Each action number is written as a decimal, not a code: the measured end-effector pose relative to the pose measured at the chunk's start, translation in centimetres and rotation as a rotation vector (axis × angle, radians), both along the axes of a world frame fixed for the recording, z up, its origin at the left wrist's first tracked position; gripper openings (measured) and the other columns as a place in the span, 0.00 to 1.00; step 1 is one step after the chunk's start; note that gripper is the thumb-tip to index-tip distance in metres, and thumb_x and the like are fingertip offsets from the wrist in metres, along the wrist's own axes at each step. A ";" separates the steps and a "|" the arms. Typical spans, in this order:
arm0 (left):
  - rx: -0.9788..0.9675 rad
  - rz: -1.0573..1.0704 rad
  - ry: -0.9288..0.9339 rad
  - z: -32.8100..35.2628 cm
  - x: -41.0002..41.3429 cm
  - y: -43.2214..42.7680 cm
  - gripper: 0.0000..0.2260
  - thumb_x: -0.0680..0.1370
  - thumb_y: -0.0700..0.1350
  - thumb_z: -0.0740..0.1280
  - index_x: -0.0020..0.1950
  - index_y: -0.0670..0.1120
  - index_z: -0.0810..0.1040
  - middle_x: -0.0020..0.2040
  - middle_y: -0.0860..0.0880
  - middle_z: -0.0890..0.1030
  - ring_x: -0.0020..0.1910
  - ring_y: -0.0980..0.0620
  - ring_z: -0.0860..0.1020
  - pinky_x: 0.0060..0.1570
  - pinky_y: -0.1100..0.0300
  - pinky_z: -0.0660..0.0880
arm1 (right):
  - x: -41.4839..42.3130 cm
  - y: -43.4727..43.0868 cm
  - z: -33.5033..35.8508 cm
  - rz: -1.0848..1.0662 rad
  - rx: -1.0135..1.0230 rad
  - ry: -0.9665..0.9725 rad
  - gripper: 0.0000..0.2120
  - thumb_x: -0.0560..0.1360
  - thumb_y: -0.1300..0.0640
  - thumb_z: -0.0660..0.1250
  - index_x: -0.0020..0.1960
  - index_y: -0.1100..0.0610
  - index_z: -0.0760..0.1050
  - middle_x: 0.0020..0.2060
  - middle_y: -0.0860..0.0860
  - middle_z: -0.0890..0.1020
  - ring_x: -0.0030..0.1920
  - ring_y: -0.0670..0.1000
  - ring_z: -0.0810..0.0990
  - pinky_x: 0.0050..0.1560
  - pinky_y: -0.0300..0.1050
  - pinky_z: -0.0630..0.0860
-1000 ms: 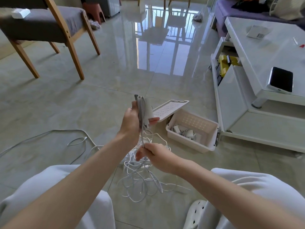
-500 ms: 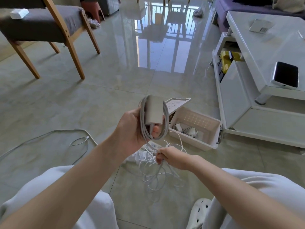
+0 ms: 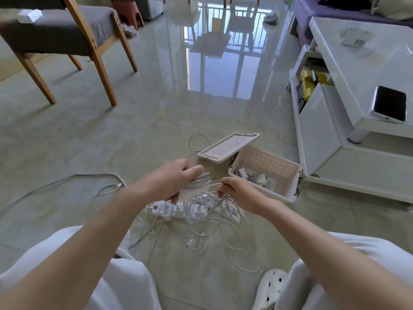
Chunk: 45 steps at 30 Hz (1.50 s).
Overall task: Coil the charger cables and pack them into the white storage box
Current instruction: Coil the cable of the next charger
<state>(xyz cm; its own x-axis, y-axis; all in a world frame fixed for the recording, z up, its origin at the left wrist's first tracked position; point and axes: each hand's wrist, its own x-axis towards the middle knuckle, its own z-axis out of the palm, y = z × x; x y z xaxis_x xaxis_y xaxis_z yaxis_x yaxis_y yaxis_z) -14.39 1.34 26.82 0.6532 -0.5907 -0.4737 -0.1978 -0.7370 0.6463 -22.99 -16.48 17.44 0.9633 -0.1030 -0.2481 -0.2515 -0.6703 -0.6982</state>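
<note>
My left hand (image 3: 173, 179) grips a white charger brick with its cable wound round it (image 3: 199, 182), held low over the floor. My right hand (image 3: 237, 190) pinches the loose end of that cable just to the right. Below both hands lies a tangle of white cables (image 3: 214, 222) over a white power strip (image 3: 176, 210). The white storage box (image 3: 288, 190) stands open to the right, with a few chargers (image 3: 252, 176) inside. Its lid (image 3: 228, 147) leans tilted at the box's left end.
Another cable (image 3: 67, 179) trails across the tiles at the left. A wooden chair (image 3: 67, 39) stands at the back left. At the right stands a white low table (image 3: 362, 63) bearing a phone (image 3: 390, 103). My knees and a white shoe (image 3: 271, 287) fill the bottom edge.
My left hand has turned over and lowered the wound charger from chest height toward the floor. My right hand has risen next to it, still on the cable.
</note>
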 end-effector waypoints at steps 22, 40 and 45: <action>0.093 -0.070 -0.638 -5.7 -0.5 -2.4 0.11 0.80 0.39 0.55 0.62 0.40 0.62 0.58 0.44 0.63 0.52 0.41 0.71 0.42 0.54 0.64 | -1.4 5.9 3.8 -0.209 0.101 -0.213 0.06 0.80 0.58 0.56 0.54 0.58 0.70 0.34 0.45 0.72 0.35 0.44 0.69 0.34 0.36 0.63; -1.059 0.669 0.429 -1.8 -2.9 -4.5 0.20 0.81 0.56 0.52 0.58 0.40 0.68 0.36 0.40 0.76 0.27 0.49 0.78 0.26 0.60 0.76 | -1.8 6.5 3.4 -0.142 0.595 -0.386 0.10 0.76 0.64 0.55 0.45 0.52 0.71 0.40 0.45 0.76 0.44 0.43 0.75 0.53 0.44 0.73; -1.096 0.721 0.567 -1.5 -2.6 -4.3 0.23 0.82 0.57 0.49 0.51 0.39 0.73 0.26 0.43 0.76 0.23 0.50 0.75 0.25 0.63 0.73 | -1.8 6.2 2.7 -0.123 0.576 -0.394 0.13 0.77 0.66 0.57 0.49 0.49 0.74 0.42 0.44 0.79 0.47 0.47 0.78 0.58 0.51 0.75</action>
<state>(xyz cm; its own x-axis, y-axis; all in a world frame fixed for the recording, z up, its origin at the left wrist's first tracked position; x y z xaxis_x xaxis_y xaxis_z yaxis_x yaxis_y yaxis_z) -16.97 -2.96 25.33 0.8429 -0.4486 -0.2970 0.4719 0.3513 0.8087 -24.75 -10.30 20.17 0.9823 -0.1741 0.0686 0.0423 -0.1503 -0.9877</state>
